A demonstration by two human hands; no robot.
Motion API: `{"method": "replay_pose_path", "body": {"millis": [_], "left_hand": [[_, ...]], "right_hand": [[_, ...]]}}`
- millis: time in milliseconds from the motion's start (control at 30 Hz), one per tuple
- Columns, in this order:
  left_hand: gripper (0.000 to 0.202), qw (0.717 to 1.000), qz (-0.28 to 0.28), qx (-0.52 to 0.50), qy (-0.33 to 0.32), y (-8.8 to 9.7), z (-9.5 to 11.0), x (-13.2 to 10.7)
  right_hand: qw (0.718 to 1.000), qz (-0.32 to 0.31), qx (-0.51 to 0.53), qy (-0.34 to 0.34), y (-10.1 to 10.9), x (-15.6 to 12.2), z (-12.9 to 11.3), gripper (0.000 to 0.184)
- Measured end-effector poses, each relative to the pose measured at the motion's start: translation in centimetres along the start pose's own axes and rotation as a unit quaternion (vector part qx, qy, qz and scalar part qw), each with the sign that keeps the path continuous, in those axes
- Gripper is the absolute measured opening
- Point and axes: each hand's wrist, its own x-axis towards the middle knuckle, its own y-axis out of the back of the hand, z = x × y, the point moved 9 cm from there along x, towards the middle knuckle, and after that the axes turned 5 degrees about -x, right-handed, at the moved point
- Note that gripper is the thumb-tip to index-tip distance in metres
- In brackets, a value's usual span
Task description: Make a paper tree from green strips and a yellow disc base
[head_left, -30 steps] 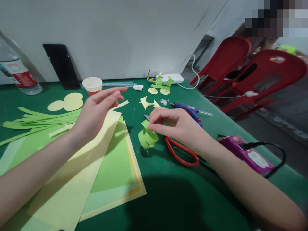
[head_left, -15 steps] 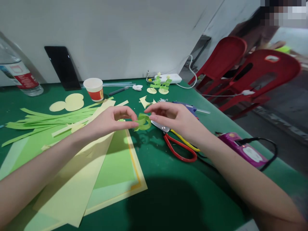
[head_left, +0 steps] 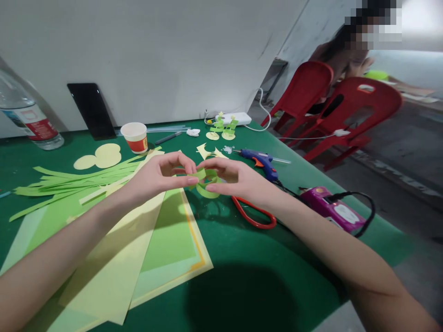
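Above the green table (head_left: 242,286), my left hand (head_left: 157,175) and my right hand (head_left: 235,177) meet at a curled green paper strip (head_left: 206,180). Both hands pinch it with thumb and fingertips, the left from the left side, the right from the right. The strip forms small loops and hangs just over the table. Red-handled scissors (head_left: 254,216) lie right below my right wrist. Sheets of yellow and green paper (head_left: 155,249) lie under my left forearm.
Long green strips (head_left: 69,180) and yellow discs (head_left: 100,156) lie at left, with a paper cup (head_left: 135,136), a phone (head_left: 90,109) and a bottle (head_left: 29,121) behind. A blue glue gun (head_left: 261,159), a purple device (head_left: 330,208) and finished paper pieces (head_left: 221,129) sit right. Red chairs (head_left: 346,110) and another person stand beyond.
My right hand lifted the green curl off the table, my left hand came in to pinch it, and both now hold it closer together. The camera tilted down slightly.
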Motion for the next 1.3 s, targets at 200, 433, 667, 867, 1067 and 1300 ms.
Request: {"method": "replay_pose_path", "body": {"millis": [200,433,667,867,1067,1300], "left_hand": [[0.029,0.999,0.042,0.020,0.012,0.7,-0.2,0.1],[0.015,0.997,0.010,0.065,0.029,0.2,-0.2,0.0],[0.019,0.986,-0.053,0.157,0.017,-0.8,0.0,-0.2],[0.024,0.971,-0.023,0.228,-0.061,-1.2,1.7,-0.5],[0.023,0.971,-0.039,0.233,-0.049,-2.4,1.9,-0.9],[0.021,0.975,-0.014,0.212,-0.060,-2.9,2.6,-1.4]], "right_hand": [[1.000,0.000,-0.011,0.009,-0.3,-0.1,0.0,0.025],[0.993,-0.027,-0.104,0.054,-0.9,-0.6,-1.1,0.040],[0.986,0.012,-0.139,0.087,0.1,-0.9,-2.1,0.023],[0.972,0.003,-0.202,0.122,-0.1,-1.1,-3.1,0.015],[0.961,0.055,-0.183,0.200,0.6,-1.3,-4.1,0.021],[0.948,0.091,-0.215,0.217,1.0,-1.3,-4.0,0.013]]}}
